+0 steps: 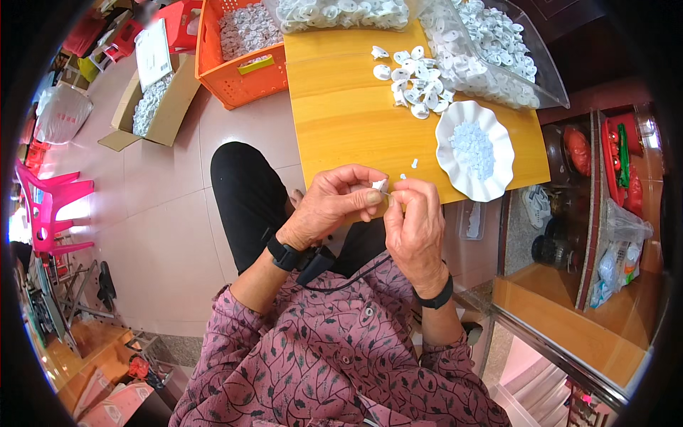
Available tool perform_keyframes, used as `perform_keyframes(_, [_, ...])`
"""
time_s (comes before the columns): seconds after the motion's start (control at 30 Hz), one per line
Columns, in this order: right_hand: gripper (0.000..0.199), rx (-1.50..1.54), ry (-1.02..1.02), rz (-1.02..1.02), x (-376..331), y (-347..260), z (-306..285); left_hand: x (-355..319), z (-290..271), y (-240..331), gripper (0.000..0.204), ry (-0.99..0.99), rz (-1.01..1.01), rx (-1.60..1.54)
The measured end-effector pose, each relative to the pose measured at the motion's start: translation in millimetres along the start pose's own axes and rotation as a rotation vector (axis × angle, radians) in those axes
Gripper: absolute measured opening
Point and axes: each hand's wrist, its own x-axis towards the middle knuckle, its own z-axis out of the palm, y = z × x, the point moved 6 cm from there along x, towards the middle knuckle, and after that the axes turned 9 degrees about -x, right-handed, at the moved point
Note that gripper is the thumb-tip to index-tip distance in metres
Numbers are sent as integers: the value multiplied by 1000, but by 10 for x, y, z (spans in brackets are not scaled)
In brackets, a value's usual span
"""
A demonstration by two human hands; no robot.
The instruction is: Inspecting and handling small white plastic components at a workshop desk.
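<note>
Small white plastic part (379, 185) pinched between left hand (334, 203) fingertips and right hand (414, 224) fingertips, at the near edge of the wooden table (341, 121). Loose white parts (416, 82) and a scalloped white plate (475, 149) lie beyond.

Light: bright, even daylight; strongest glare at the far left, on the pink stool (53, 206).
Shadows: soft, faint.
Focus: centre sharp.
Edges: fisheye bending, black rim; table (341, 114) edges curve.
</note>
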Motion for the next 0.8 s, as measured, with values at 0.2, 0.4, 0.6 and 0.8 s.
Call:
perform_keyframes(0.2, [20, 120, 4, 55, -16, 28, 11, -9, -9, -1, 29, 5, -12, 9])
perform_keyframes(0.4, [17, 256, 11, 140, -4, -5, 4, 22, -82, -73, 34, -75, 1, -111])
perform_keyframes(0.6, [16, 256, 31, 162, 18, -33, 27, 23, -104, -79, 35, -69, 3, -130])
perform_keyframes(0.8, [16, 249, 28, 158, 35, -35, 43, 18, -88, -66, 37, -62, -17, -159])
